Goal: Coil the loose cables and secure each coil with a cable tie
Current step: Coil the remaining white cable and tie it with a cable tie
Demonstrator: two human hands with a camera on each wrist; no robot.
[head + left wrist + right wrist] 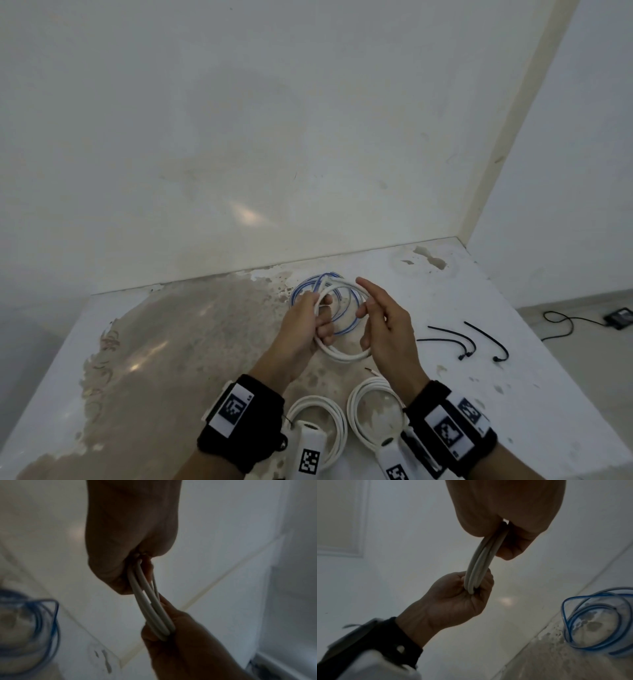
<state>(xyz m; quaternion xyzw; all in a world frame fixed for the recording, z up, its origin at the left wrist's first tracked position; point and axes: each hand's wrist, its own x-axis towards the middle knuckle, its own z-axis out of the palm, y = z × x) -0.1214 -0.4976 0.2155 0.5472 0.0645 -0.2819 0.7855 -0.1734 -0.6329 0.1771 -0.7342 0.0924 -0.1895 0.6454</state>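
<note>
Nearest to the camera, two white coils (317,423) (373,409) are laid flat on the worn table (171,342), just beside each other between the two wrists. It cannot be told from the head view whether a tie is already closed around them, because the wrist devices cover part of each.

A little further, a white cable coil (342,353) is held above the table between both hands. The left hand (305,329) is closed around one side of the loops, with the fingers curled over them so that the turns are kept together. The opposite side is pinched by the right hand (380,318) between thumb and lower fingers, while the index finger is stretched out straight. In the wrist views three or four turns are seen lying side by side. The coil is probably held at two points so that its round shape is not lost before a tie is put on.

To the right, well apart from the hands, three black cable ties (466,339) are placed within reach of the right hand.

Behind the hands, near the wall, a blue cable (298,291) is left in loose loops on the table.
</note>
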